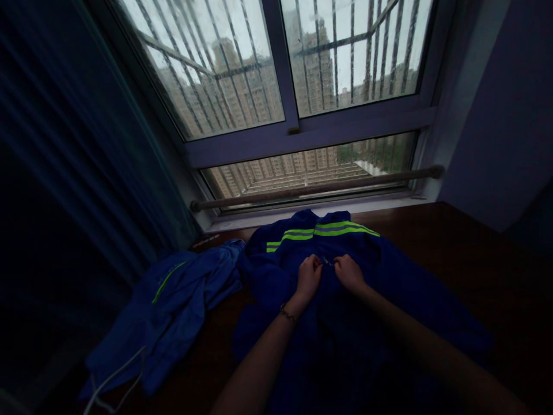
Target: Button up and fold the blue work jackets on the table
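Observation:
A dark blue jacket (276, 276) with neon yellow-green and grey stripes across its chest lies spread below the window, its collar toward the glass. My left hand (309, 276), a bracelet on its wrist, is closed in a pinch at the jacket's front, just below the stripes. A short way to the right, my right hand (349, 273) pinches at the same front, also closed. Between the fingertips shows a small pale bit (326, 261), too dim to name. The jacket's lower part is lost in shadow beneath my forearms.
To the left lies a lighter blue garment (173, 311) with a thin green stripe, and a white cord (116, 369) trails over its near end. Both garments rest on a dark wooden surface (415, 230). A rail (315, 189) crosses the low window; a blue curtain (95, 144) hangs at left.

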Demonstrator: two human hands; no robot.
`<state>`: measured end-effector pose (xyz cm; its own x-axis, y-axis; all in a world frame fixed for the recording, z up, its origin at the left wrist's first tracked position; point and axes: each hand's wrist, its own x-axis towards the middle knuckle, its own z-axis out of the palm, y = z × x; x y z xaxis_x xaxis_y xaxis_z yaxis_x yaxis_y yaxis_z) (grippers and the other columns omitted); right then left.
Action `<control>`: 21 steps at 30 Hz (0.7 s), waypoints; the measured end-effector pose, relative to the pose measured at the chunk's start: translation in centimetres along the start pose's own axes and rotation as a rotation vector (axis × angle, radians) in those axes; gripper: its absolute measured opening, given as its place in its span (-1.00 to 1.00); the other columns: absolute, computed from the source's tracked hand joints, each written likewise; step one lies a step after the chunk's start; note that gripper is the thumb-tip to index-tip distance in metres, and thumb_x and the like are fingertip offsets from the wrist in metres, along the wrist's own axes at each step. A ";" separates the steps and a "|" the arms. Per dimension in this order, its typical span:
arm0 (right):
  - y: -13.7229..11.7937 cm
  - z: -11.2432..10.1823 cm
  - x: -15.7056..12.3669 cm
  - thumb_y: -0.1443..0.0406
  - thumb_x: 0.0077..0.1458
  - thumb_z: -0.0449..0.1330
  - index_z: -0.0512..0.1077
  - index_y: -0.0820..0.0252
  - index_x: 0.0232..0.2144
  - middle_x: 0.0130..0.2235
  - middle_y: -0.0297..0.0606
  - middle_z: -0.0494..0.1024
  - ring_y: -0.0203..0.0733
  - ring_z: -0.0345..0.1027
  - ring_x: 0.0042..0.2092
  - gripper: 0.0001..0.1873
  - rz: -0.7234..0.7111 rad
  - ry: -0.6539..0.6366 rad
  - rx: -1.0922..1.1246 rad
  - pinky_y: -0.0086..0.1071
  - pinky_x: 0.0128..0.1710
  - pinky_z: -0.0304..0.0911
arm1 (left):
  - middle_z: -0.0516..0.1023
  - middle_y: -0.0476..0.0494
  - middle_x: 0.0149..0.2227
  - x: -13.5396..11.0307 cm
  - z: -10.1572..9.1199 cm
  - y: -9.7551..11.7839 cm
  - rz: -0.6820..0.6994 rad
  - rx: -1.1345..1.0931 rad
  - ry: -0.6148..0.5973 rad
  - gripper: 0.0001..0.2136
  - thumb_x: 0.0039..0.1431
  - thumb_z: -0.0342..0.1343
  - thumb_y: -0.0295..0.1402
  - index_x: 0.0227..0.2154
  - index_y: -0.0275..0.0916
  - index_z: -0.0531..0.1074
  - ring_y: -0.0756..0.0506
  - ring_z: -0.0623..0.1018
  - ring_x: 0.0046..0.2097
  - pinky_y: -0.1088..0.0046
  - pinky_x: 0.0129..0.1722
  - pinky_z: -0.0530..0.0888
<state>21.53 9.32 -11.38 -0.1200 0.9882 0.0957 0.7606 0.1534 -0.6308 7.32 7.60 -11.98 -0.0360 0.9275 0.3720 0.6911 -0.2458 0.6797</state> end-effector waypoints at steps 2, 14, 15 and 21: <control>0.2 -0.3 0.5 0.38 -0.01 -0.07 0.46 0.26 -0.38 -0.26 -0.06 0.45 -0.14 0.31 -0.22 -0.70 0.019 -0.041 0.075 -0.37 -0.23 0.10 | 0.39 0.00 -0.55 0.0 0.0 -0.2 -0.063 -0.061 -0.031 -0.99 -0.04 0.03 -0.45 -0.51 -0.23 0.31 0.02 0.40 -0.49 0.54 -0.49 0.26; 0.3 0.5 0.8 0.29 -0.06 -0.02 0.47 0.29 -0.31 -0.31 -0.20 0.52 -0.21 0.35 -0.27 -0.67 -0.160 -0.127 0.488 -0.41 -0.28 0.20 | 0.41 0.02 -0.67 1.0 0.6 -0.7 -0.531 -0.757 -0.117 -0.85 -0.24 0.18 -0.52 -0.56 -0.32 0.30 -0.01 0.48 -0.58 0.49 -0.54 0.42; 0.4 0.6 0.7 0.27 -0.07 0.01 0.48 0.27 -0.33 -0.31 -0.21 0.51 -0.21 0.35 -0.26 -0.69 -0.187 -0.094 0.463 -0.41 -0.27 0.20 | 0.42 0.02 -0.67 1.1 0.5 -0.7 -0.544 -0.765 -0.115 -0.84 -0.26 0.20 -0.51 -0.57 -0.32 0.31 -0.02 0.48 -0.58 0.49 -0.53 0.43; 0.6 1.1 0.0 0.25 -0.04 0.07 0.50 0.17 -0.41 -0.39 -0.25 0.47 -0.26 0.34 -0.35 -0.78 -0.304 0.078 0.409 -0.44 -0.35 0.19 | 0.45 -0.05 -0.64 0.9 0.1 -0.4 -0.596 -0.811 -0.118 -0.83 -0.30 0.21 -0.53 -0.58 -0.33 0.33 -0.05 0.50 -0.54 0.44 -0.48 0.45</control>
<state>21.28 9.46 -12.66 -0.2370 0.8988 0.3687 0.3848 0.4353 -0.8139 7.07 8.61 -11.99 -0.1127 0.9726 -0.2035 -0.1169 0.1904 0.9747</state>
